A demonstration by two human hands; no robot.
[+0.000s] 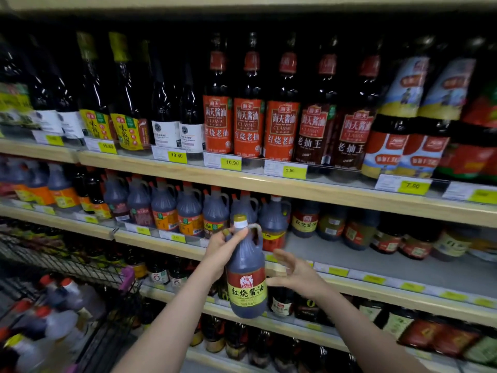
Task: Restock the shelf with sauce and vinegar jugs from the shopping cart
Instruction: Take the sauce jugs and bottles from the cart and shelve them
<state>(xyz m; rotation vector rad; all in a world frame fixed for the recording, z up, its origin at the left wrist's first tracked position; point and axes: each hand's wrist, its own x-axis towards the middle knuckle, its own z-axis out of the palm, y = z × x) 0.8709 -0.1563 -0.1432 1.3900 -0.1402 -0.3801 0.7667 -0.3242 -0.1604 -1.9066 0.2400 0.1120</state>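
A dark sauce jug [246, 267] with a white neck, gold cap and a red and yellow label hangs upright in front of the shelves. My left hand [220, 249] grips it by the neck and handle. My right hand [295, 273] is open with fingers spread, just to the right of the jug's body, fingertips next to the label. Behind them, the middle shelf [349, 254] has a bare grey stretch with jugs standing at its back. The shopping cart [67, 265] at the lower left holds several jugs [75, 294] with red and yellow caps.
A row of similar handled jugs [188, 211] fills the middle shelf to the left of the bare stretch. Tall soy sauce bottles [247, 109] line the shelf above, with yellow price tags on the edges. Small bottles and packets fill the lower shelves.
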